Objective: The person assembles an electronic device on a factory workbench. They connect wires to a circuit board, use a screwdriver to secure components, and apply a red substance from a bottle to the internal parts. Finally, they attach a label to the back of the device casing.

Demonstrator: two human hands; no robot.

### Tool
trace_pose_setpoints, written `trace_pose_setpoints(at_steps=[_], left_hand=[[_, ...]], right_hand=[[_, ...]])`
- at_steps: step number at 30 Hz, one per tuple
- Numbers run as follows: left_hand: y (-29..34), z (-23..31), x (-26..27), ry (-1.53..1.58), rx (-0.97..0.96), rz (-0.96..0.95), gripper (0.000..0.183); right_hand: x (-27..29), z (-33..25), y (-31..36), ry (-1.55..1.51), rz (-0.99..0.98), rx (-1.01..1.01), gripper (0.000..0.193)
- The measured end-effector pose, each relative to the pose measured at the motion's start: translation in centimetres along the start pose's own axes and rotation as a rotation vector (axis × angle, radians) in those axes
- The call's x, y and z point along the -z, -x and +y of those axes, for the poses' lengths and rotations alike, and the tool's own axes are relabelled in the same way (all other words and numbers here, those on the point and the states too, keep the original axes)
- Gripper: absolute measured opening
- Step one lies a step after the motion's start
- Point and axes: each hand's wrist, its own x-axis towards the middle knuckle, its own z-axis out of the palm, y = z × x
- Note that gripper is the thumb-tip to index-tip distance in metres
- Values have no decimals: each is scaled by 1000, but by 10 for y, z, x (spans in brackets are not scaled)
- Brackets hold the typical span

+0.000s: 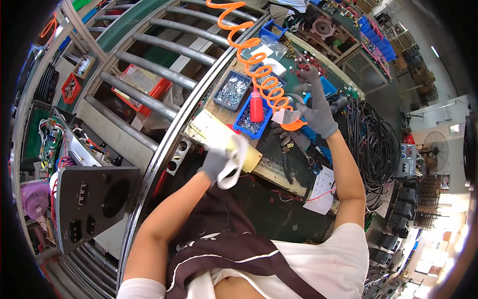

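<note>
My left hand (215, 163), in a grey glove, is closed on a white looped band (240, 162), which hangs beside a yellowish sheet (219, 132) on the bench edge. Whether the band is tape or a strap I cannot tell. My right hand (320, 113), also gloved, reaches over the bench with fingers stretched apart and nothing plainly in them. Near it hang an orange coiled hose (271, 82) and a pale tag (286, 116). A red bottle (256, 107) stands in a blue bin of small metal parts (245, 122), left of that hand.
A grey-blue bin of hardware (232, 90) sits near the roller conveyor (174, 47). Pliers (287, 164) and a paper sheet (321, 191) lie on the bench. Black cables (376, 149) pile up at right. A dark panelled unit (97, 204) stands at left.
</note>
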Motion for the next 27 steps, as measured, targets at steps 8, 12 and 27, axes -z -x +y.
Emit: trace_pose_setpoints(at_steps=[8,12,27], left_hand=[[189,-19,125,-533,274,-212,64],[248,2,153,-329,369,-251,51],[552,-352,222,65,998,1657,35]], right_hand=[[-4,-59,-12,-28,384,159,101],[-68,-121,-19,-350,294,120,95],[-273,-357,-123,-843,-98,579,74]])
